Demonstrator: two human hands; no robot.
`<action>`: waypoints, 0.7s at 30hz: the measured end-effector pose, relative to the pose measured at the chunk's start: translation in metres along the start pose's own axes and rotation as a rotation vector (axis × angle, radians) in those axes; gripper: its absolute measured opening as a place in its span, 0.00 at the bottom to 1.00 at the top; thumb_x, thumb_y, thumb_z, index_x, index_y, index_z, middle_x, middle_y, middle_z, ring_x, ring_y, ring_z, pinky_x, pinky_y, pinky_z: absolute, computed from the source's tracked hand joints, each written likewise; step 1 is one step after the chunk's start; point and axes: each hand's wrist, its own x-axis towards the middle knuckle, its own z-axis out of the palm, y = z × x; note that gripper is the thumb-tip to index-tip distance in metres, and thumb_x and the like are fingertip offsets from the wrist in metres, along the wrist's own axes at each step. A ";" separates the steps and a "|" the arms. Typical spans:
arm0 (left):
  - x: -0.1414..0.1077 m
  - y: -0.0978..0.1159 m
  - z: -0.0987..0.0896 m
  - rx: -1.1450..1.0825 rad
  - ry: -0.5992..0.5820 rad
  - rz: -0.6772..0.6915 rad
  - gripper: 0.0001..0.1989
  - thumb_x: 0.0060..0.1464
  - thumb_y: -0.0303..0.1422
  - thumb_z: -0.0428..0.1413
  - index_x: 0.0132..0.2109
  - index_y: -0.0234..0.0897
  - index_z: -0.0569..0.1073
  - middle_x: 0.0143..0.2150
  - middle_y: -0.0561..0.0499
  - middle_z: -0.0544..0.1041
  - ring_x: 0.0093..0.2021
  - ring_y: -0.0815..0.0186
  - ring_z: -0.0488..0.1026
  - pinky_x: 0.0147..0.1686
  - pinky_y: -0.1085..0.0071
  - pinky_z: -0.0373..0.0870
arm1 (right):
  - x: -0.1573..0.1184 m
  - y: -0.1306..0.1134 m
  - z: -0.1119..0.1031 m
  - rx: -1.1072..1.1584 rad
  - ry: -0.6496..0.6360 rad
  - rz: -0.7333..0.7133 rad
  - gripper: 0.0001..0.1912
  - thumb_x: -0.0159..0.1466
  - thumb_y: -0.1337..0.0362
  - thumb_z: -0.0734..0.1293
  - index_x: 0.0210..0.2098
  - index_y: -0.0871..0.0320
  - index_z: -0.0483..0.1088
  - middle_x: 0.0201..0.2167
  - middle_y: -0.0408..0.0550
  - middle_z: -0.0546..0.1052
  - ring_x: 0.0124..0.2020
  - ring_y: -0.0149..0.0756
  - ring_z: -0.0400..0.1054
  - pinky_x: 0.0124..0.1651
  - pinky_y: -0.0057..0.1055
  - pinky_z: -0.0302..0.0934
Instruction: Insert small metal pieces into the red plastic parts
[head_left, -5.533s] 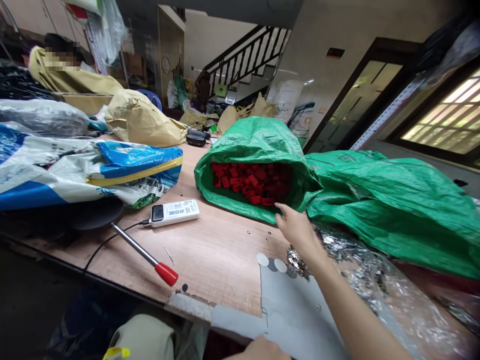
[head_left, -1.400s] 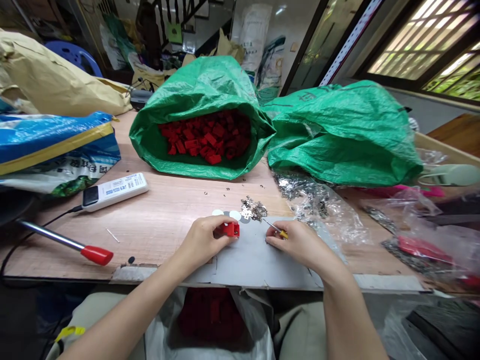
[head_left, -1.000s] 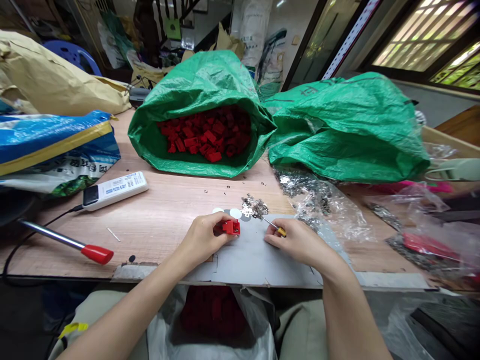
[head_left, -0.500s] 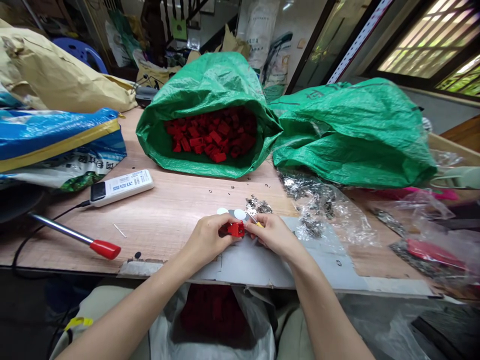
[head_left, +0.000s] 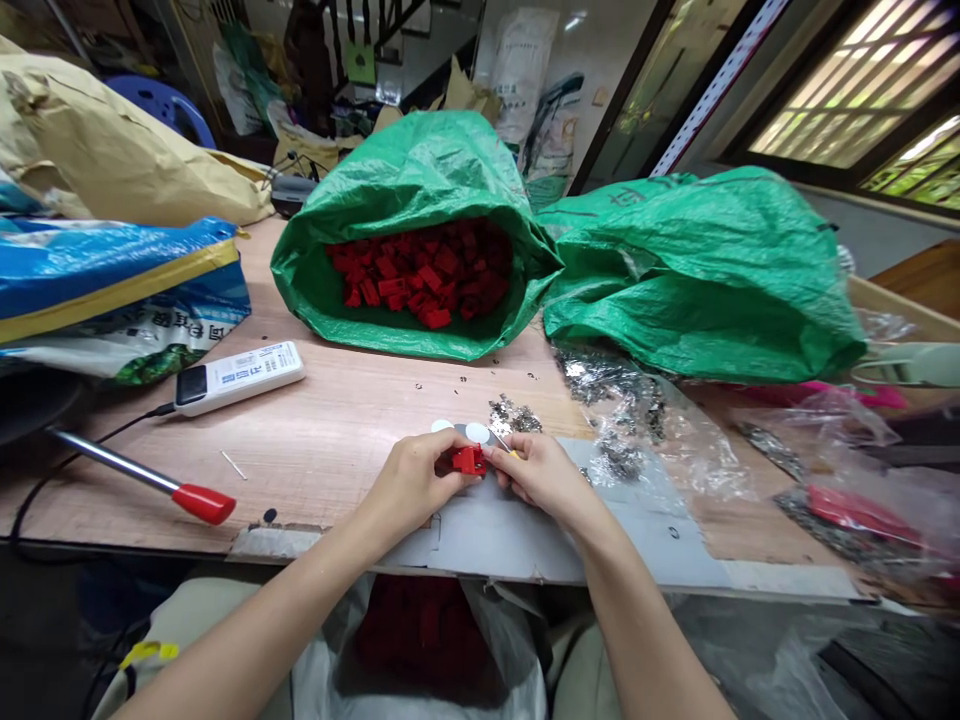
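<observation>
My left hand (head_left: 411,478) pinches a small red plastic part (head_left: 468,460) above the grey sheet at the table's front edge. My right hand (head_left: 546,478) is closed around a thin metal tool with a yellow handle (head_left: 514,454); its exact kind is too small to make out. The right fingertips meet the right side of the red part. Just behind my fingers lie white discs (head_left: 477,433) and a heap of small metal pieces (head_left: 516,414).
A green sack (head_left: 405,150) gapes open with many red parts inside; another green sack (head_left: 705,270) lies to its right. Clear plastic bags (head_left: 697,440) of metal pieces lie at right. At left are a white device (head_left: 251,375) and a red-tipped lever (head_left: 204,503). An open bag (head_left: 517,660) is below the edge.
The view has shifted slightly. Both hands keep their hold on the red part and the tool; the red part looks turned a little, and less of the yellow handle shows.
</observation>
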 end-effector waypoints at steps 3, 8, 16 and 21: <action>0.000 0.000 0.000 -0.001 -0.009 0.012 0.09 0.53 0.27 0.61 0.42 0.40 0.79 0.37 0.53 0.81 0.36 0.65 0.78 0.39 0.73 0.74 | -0.002 -0.003 -0.001 0.002 -0.029 0.009 0.19 0.61 0.51 0.66 0.21 0.56 0.65 0.13 0.40 0.67 0.12 0.24 0.52 0.16 0.25 0.43; -0.001 -0.001 0.000 -0.004 -0.007 0.012 0.09 0.53 0.28 0.61 0.43 0.39 0.79 0.38 0.52 0.82 0.37 0.64 0.78 0.39 0.72 0.74 | -0.001 -0.005 0.001 -0.074 0.015 -0.005 0.16 0.61 0.55 0.65 0.22 0.57 0.66 0.15 0.43 0.71 0.13 0.25 0.54 0.17 0.25 0.45; -0.001 0.000 0.001 0.010 0.003 -0.018 0.10 0.53 0.26 0.61 0.44 0.39 0.79 0.39 0.52 0.82 0.39 0.63 0.78 0.42 0.71 0.73 | -0.003 -0.003 0.008 -0.242 0.126 -0.040 0.12 0.62 0.56 0.64 0.27 0.56 0.68 0.18 0.43 0.74 0.16 0.30 0.62 0.21 0.25 0.51; -0.001 0.000 0.001 0.036 0.010 -0.013 0.11 0.53 0.26 0.61 0.45 0.40 0.78 0.41 0.52 0.82 0.41 0.64 0.78 0.42 0.71 0.72 | -0.001 0.001 0.008 -0.173 0.089 -0.053 0.12 0.62 0.54 0.66 0.30 0.56 0.67 0.19 0.42 0.72 0.16 0.28 0.60 0.20 0.24 0.49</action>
